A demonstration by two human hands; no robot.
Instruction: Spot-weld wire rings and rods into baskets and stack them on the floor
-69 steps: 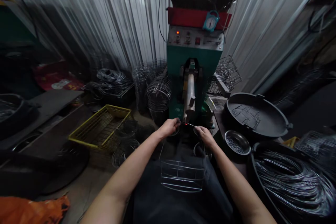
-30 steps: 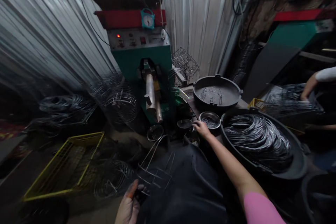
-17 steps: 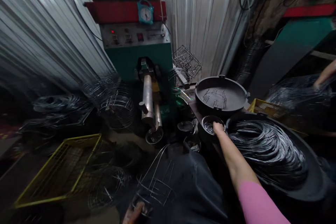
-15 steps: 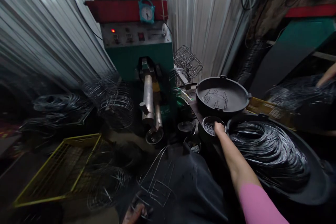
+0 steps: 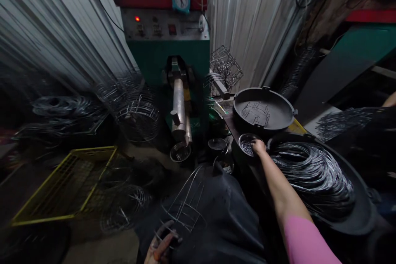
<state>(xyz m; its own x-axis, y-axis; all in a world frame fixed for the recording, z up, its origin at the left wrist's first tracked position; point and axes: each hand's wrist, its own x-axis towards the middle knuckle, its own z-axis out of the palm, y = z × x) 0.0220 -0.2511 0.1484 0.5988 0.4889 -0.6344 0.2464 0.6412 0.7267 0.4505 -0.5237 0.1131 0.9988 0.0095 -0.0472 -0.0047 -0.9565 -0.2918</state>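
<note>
My left hand [image 5: 162, 242] is closed on a wire frame [image 5: 185, 211] with bent loops and straight cross wires, which rests over the dark apron on my lap. Out to the right, my right hand [image 5: 259, 147] reaches into a round metal bowl [image 5: 243, 151] of short metal pieces [image 5: 247, 146]. Its fingers are bent together at the pieces; what lies between the fingertips is too small to make out. Right beside that forearm is a big coil of loose wire rings [image 5: 321, 173] in a black basin [image 5: 363, 214].
A green machine [image 5: 194, 60] with a metal arm [image 5: 178, 103] stands ahead. A black round pan [image 5: 275, 115] holds a flat wire grid. At left are a yellow crate [image 5: 77, 214] and wire bundles [image 5: 139, 115]. Small bowls [image 5: 217, 144] sit low in the middle. Another person's arm [image 5: 390, 100] shows far right.
The view has tipped down a little. My right hand stays in the bowl, its fingers showing a little more. My left hand still grips the wire frame. The other person's hand has drawn back rightward.
</note>
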